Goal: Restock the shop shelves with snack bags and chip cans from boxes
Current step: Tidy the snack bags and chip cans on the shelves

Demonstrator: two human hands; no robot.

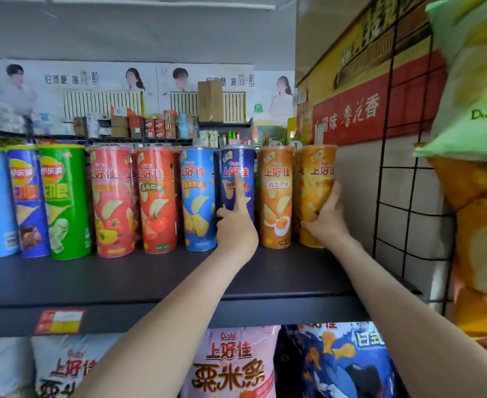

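A row of upright chip cans stands along the back of a dark shelf (98,280). My left hand (235,225) touches the dark blue can (240,165), its index finger stretched up the can's front and the other fingers curled. My right hand (327,218) grips the orange-yellow can (316,179) at the right end of the row, fingers wrapped round its lower half. Between the two stands an orange can with an egg picture (275,196). Left of the dark blue one are a lighter blue can (197,199), two red cans (156,199) and a green can (64,202).
Snack bags fill the shelf below, a pink one (233,366) and a dark blue one (342,366) among them. A black wire grid (391,173) with yellow hanging bags (483,225) stands at the right. A red price tag (60,321) is on the shelf edge.
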